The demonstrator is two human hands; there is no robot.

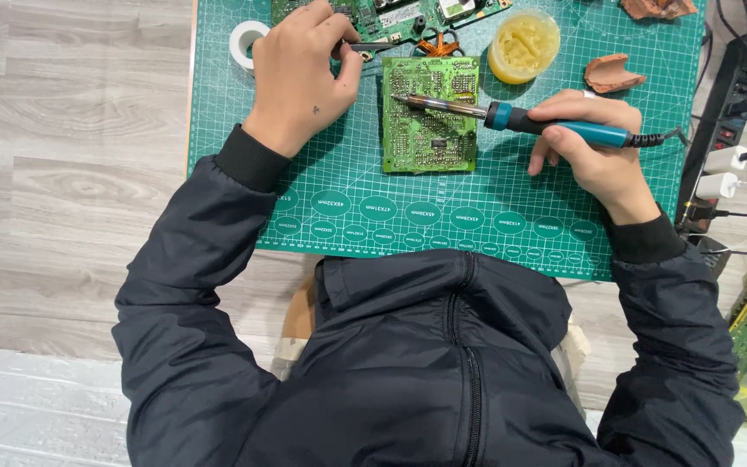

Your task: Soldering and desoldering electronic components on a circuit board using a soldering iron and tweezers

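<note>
Right hand (pixel 594 143) gripping the teal handle of a soldering iron (pixel 555 124), fingers wrapped tight around it, index finger lying along the top, metal tip slanting left and resting on the upper part of a small green circuit board (pixel 430 114). Board lying flat, solder side up, near the middle of the green cutting mat (pixel 477 220), a little toward its far edge. Black cord trailing off the handle's right end toward the mat's right edge. Left hand (pixel 300 73) closing down on a thin metal tool (pixel 365 47), possibly tweezers, thumb and fingers pinching it, its end pointing right just past the board's top left corner; exact kind of tool too small to tell. Roll of white tape (pixel 244 41) sitting just beside the left hand, close to the mat's far left corner. Larger green circuit board (pixel 391 15) lying along the far edge, partly cut off by the frame. Orange-wound coil part (pixel 439 45) sitting between the two boards. Round tub of yellowish paste (pixel 524 45) standing open right of the small board, toward the far edge. Brown broken piece (pixel 612 73) lying near the mat's right edge, another (pixel 659 8) at the far right corner. Black power strip (pixel 724 112) with white plugs running along the wooden floor (pixel 71 173) beyond the mat's right edge. Dark jacket sleeves (pixel 192 285) reaching in from the near edge.
</note>
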